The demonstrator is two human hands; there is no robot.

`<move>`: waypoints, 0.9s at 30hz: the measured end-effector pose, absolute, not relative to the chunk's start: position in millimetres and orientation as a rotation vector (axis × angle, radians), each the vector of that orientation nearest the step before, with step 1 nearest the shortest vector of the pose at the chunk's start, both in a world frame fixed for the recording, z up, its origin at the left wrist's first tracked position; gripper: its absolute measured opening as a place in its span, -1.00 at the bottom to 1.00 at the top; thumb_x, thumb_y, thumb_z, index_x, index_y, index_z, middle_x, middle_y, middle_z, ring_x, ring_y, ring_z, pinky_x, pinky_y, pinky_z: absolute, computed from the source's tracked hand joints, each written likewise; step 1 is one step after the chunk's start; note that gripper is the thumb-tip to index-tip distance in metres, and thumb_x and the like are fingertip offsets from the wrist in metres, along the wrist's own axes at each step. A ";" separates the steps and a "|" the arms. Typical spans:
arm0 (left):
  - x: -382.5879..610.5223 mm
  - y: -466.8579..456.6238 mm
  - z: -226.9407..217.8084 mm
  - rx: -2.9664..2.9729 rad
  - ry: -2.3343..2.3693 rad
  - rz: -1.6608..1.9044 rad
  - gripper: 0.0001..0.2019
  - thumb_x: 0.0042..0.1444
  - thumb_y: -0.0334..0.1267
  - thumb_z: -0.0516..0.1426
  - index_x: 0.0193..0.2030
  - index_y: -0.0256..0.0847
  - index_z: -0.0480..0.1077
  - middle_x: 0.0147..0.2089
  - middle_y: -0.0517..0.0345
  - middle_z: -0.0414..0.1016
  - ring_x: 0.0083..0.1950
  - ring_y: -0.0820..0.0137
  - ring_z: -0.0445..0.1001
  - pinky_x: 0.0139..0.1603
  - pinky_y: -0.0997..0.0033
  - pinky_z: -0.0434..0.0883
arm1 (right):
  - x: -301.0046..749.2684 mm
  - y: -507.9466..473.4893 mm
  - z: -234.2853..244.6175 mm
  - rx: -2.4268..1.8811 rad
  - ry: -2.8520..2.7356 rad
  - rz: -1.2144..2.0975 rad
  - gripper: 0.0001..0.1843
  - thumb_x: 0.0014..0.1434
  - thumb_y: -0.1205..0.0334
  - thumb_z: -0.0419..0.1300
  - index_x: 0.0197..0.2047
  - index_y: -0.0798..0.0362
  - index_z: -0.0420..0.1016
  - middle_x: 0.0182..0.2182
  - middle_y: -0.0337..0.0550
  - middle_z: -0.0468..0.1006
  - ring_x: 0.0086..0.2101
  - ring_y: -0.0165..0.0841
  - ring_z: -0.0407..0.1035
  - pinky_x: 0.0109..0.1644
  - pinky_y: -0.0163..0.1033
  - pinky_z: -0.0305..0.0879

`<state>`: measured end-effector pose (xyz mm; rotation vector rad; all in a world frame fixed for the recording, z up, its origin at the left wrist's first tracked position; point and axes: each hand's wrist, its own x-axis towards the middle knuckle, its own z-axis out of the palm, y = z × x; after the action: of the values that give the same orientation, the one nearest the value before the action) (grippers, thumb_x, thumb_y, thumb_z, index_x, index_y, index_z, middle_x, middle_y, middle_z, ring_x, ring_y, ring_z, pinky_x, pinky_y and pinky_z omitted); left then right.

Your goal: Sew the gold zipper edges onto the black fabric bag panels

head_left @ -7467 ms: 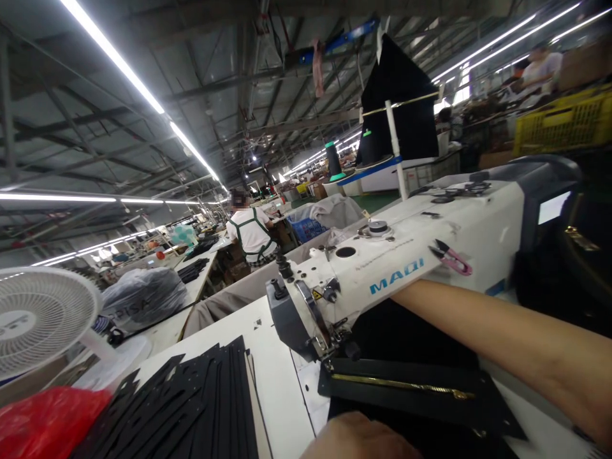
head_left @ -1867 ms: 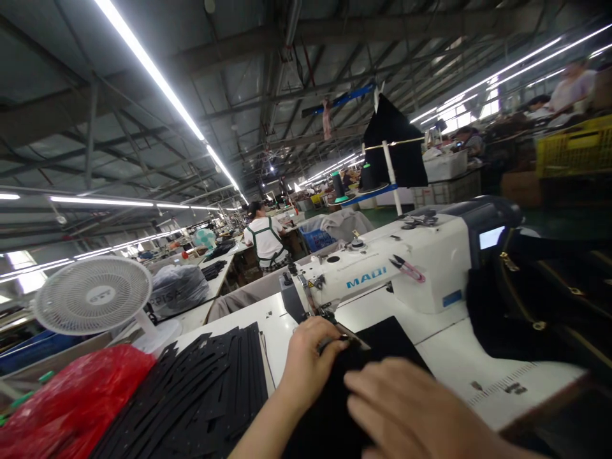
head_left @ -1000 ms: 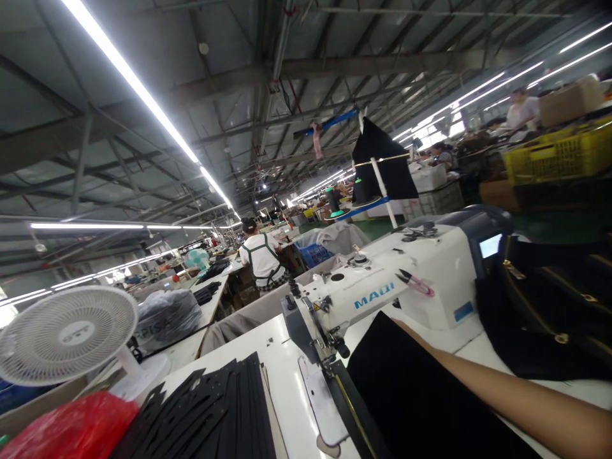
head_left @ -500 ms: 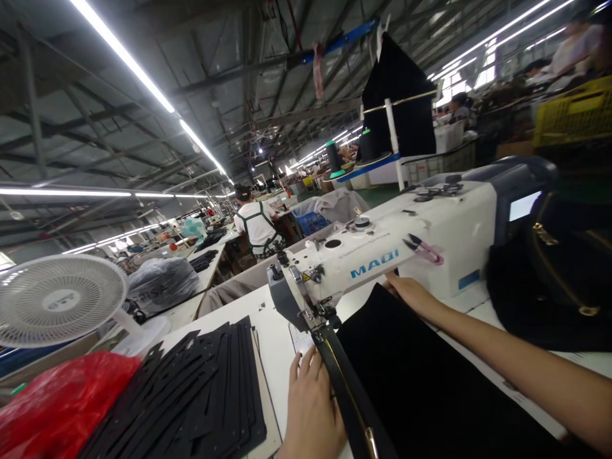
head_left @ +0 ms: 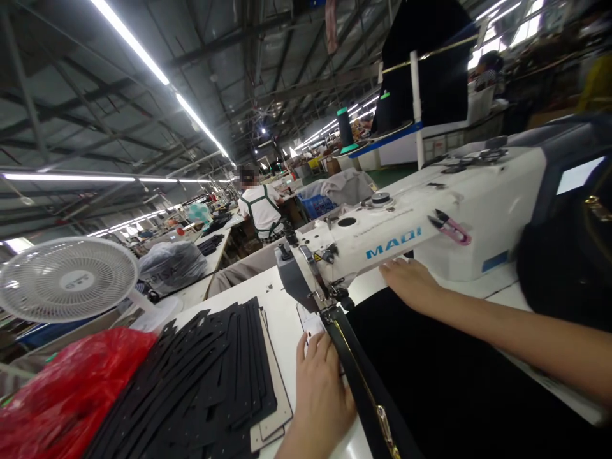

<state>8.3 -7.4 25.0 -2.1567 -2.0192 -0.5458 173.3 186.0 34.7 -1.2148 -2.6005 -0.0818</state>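
Note:
A black fabric panel [head_left: 430,370] lies on the white sewing table, with a black strip and gold zipper [head_left: 356,363] along its left side. The strip's far end runs under the needle area of a white sewing machine [head_left: 406,223]. My left hand [head_left: 320,389] lies on the table at the strip's left edge, fingers stretched forward; its thumb is partly behind the strip. Under the machine arm, my right hand [head_left: 411,280] rests at the panel's far edge with fingers extended. A metal zipper pull [head_left: 382,417] hangs on the zipper near the bottom.
Stacked black strips [head_left: 205,376] and beige boards [head_left: 275,382] lie left of my left hand. A red plastic bag [head_left: 81,389] and a white fan [head_left: 71,280] stand beyond. Pink-handled snips [head_left: 452,228] sit on the machine. A co-worker [head_left: 261,204] sits ahead.
The view has shifted, so the machine appears farther right. My right hand has moved slightly back from under the arm and shows more fully. My left hand stays beside the zipper strip.

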 end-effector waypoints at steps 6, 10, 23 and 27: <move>-5.1 -8.6 1.9 -2.150 -1.838 -0.623 -0.49 -0.05 -0.47 0.00 0.12 -0.36 0.19 0.13 -0.23 0.30 0.20 0.08 0.24 0.20 -0.19 0.17 | 154.2 111.1 31.3 -0.516 -2.612 0.027 -0.65 0.21 0.34 0.02 0.05 0.23 0.35 0.02 0.10 0.41 0.02 -0.19 0.28 0.11 -0.07 0.21; -9.9 -4.1 -2.5 -2.304 -1.772 -0.482 -0.48 -0.07 -0.52 -0.05 0.11 -0.40 0.24 0.18 -0.25 0.28 0.23 0.09 0.23 0.17 -0.13 0.28 | 148.0 91.5 2.3 -0.353 -2.627 0.186 -0.54 0.24 0.39 -0.14 0.17 0.33 0.22 0.15 0.16 0.26 0.16 -0.19 0.12 0.21 -0.04 0.13; -5.3 3.0 7.5 -2.323 -1.777 -0.551 -0.51 -0.10 -0.51 -0.04 0.05 -0.39 0.28 0.10 -0.22 0.35 0.17 0.09 0.29 0.17 -0.09 0.28 | 146.3 103.7 -1.6 -0.321 -2.721 0.253 -0.52 0.22 0.40 -0.12 0.17 0.43 0.20 0.17 0.26 0.19 0.19 -0.11 0.04 0.26 -0.02 0.01; -8.1 9.6 6.7 -2.308 -1.799 -0.592 -0.55 -0.09 -0.50 -0.02 0.01 -0.43 0.31 0.06 -0.25 0.37 0.11 0.08 0.33 0.12 -0.04 0.34 | 140.2 114.6 0.3 -0.277 -2.672 0.286 -0.54 0.22 0.41 -0.14 0.14 0.44 0.25 0.14 0.27 0.25 0.16 -0.11 0.10 0.25 -0.03 0.04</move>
<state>-8.1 9.6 6.7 -2.3080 -1.7987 -0.5924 140.2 114.6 0.3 -0.2770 -2.6721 0.2858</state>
